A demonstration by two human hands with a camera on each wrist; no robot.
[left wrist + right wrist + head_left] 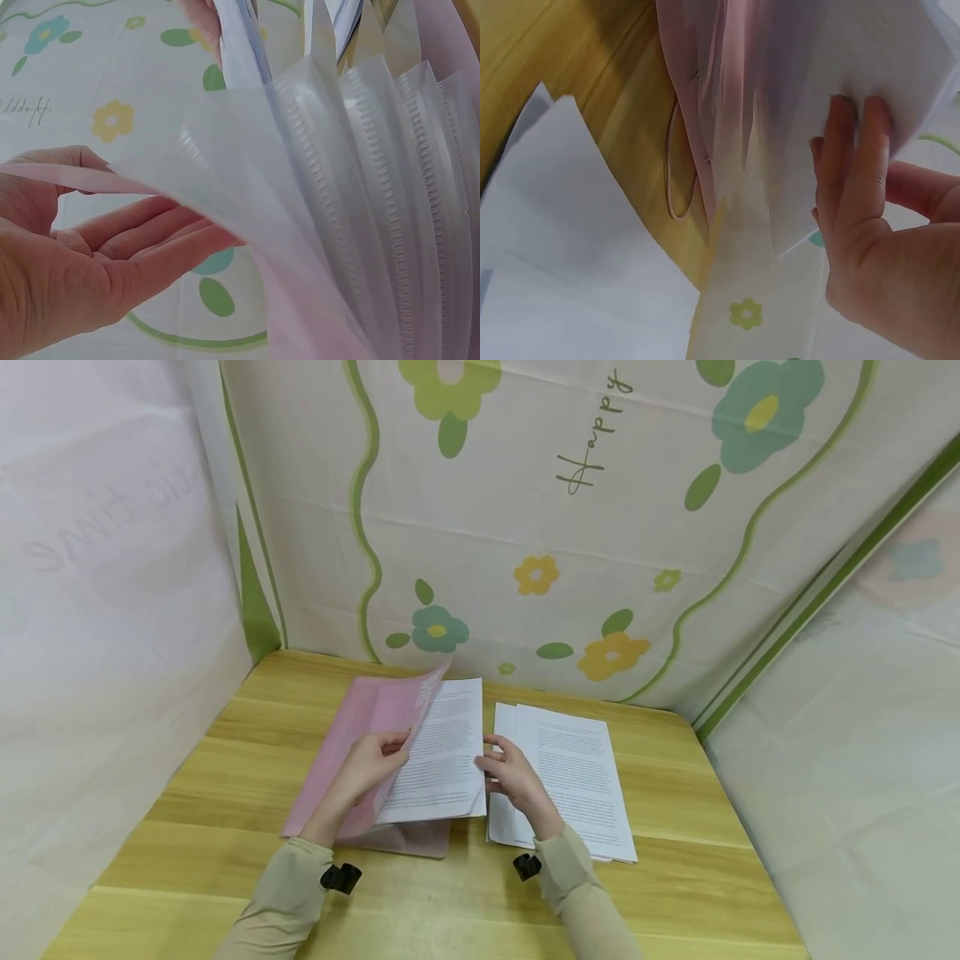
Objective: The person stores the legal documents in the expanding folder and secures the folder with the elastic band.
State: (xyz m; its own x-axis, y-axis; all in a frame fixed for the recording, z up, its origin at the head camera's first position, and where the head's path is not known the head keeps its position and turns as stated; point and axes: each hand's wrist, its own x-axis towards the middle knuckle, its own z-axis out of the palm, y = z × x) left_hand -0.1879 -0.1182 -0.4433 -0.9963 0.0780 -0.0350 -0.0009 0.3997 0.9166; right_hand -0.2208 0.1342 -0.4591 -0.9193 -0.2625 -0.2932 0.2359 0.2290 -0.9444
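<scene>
A pink expanding folder [345, 727] lies on the table, its cover lifted. My left hand [369, 768] pinches the cover's edge between thumb and fingers; in the left wrist view, clear pleated pockets [375, 142] fan out beside that hand [82, 262]. Printed sheets [448, 743] sit at the folder's front, partly covered by the raised flap. My right hand [519, 781] grips them at their right edge. The right wrist view has fingers of this hand [885, 232] on one face of the sheets [802, 150] and the thumb behind.
Right of the folder, a second pile of printed paper [581, 777] rests on the wooden table [420, 910], partly behind my right hand. An elastic loop [669, 172] hangs from the folder. Flower-printed cloth [487, 527] walls in the back and both sides.
</scene>
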